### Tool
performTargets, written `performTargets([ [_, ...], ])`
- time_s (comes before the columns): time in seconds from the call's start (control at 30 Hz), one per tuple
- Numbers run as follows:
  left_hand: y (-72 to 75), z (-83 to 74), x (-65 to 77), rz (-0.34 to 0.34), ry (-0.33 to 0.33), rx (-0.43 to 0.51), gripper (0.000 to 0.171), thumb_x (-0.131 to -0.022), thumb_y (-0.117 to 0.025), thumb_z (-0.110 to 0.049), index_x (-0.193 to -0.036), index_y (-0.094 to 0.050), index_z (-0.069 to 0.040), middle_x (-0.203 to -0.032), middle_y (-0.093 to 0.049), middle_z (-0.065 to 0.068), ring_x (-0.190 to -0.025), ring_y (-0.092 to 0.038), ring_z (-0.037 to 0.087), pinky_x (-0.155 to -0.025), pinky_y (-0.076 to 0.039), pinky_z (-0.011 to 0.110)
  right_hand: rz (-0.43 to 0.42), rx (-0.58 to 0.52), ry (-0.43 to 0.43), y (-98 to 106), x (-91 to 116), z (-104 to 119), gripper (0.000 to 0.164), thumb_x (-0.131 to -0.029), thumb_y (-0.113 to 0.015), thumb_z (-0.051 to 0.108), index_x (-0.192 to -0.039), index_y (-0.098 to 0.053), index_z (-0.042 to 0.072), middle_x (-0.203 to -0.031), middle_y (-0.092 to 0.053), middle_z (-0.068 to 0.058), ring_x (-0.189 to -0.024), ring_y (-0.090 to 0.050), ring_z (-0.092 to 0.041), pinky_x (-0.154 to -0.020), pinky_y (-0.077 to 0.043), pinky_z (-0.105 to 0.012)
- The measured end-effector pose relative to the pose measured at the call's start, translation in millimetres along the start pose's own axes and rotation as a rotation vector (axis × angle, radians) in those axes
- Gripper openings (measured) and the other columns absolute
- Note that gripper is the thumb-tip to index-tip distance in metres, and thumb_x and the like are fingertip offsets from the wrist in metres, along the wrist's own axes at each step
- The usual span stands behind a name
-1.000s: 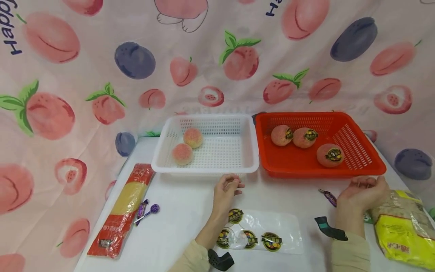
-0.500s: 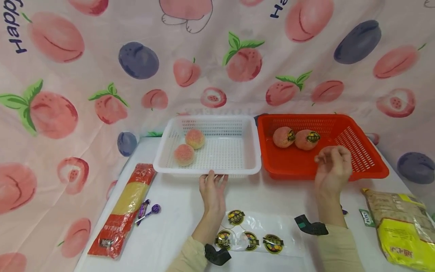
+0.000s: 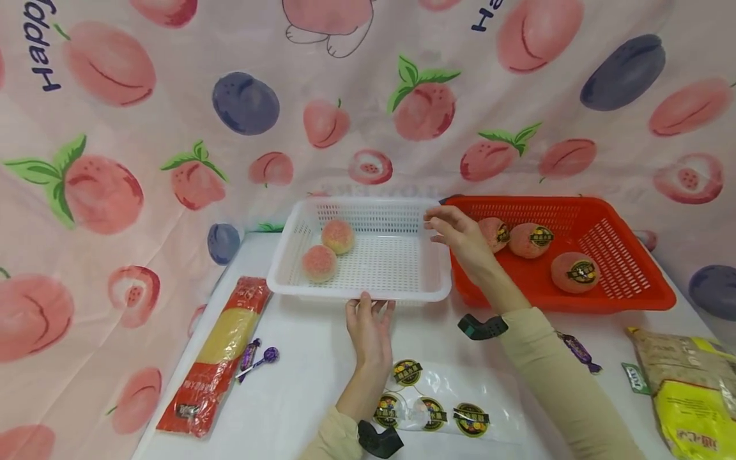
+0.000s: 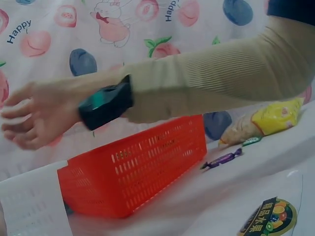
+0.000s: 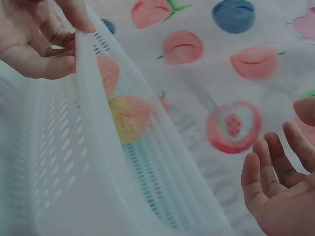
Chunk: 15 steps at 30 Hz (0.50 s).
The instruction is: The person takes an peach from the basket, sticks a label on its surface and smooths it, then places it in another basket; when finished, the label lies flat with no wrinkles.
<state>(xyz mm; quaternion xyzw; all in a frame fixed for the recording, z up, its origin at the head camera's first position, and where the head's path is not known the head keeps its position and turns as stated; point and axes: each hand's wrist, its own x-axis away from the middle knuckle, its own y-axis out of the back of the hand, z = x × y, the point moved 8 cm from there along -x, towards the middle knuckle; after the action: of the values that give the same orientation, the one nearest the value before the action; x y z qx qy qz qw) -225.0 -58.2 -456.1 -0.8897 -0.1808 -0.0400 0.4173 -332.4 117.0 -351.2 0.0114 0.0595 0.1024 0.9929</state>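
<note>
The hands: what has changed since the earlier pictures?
The right hand moved left from the red basket to above the right edge of the white basket. The left hand shifted left, its grip now on that basket's front rim. All peaches stayed put.

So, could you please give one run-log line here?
left hand: grips white basket; right hand: empty; white basket: two peaches; red basket: three peaches

Upright white perforated basket [image 3: 384, 263]

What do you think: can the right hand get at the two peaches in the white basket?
Probably yes: the right hand is at the right end of the white basket, and nothing visible stands between it and the two peaches.
</note>
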Motion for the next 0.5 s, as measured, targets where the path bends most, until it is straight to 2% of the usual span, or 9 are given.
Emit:
performTargets([
  [0.13, 1.0, -1.7, -2.1, 0.007, -0.006, 0.008, 0.015, -0.094, -0.043, -0.021, -0.100, -0.038, -0.009, -0.105, -0.048, 0.011, -0.094, -0.052, 0.025, -0.086, -0.047, 0.039, 0.050, 0.034, -0.070, -26, -29, -14, 0.036, -0.086, -0.056, 0.032, -0.117, -0.049, 0.016, -0.120, -0.050, -0.009, -0.107, -0.050, -0.017, -0.095, -0.041, -0.040],
  [0.3, 1.6, -1.7, -3.1, 0.011, 0.003, 0.012, 0.017, -0.093, -0.043, -0.017, -0.104, -0.037, -0.006, -0.106, -0.047, 0.013, -0.093, -0.052, 0.024, -0.086, -0.047, 0.039, 0.081, 0.020, -0.088, -53, -57, -24, 0.037, -0.086, -0.057, 0.027, -0.119, -0.049, 0.013, -0.123, -0.050, -0.009, -0.108, -0.048, -0.017, -0.096, -0.040, -0.042],
  [0.5, 2.4, 0.0, -2.3, 0.008, 0.024, 0.005, 0.018, -0.092, -0.045, -0.018, -0.105, -0.038, -0.007, -0.105, -0.047, 0.011, -0.091, -0.052, 0.022, -0.085, -0.047, 0.039, 0.100, -0.020, -0.121, -84, -81, -35, 0.036, -0.086, -0.057, 0.023, -0.120, -0.049, 0.011, -0.124, -0.049, -0.011, -0.111, -0.046, -0.019, -0.096, -0.039, -0.043],
])
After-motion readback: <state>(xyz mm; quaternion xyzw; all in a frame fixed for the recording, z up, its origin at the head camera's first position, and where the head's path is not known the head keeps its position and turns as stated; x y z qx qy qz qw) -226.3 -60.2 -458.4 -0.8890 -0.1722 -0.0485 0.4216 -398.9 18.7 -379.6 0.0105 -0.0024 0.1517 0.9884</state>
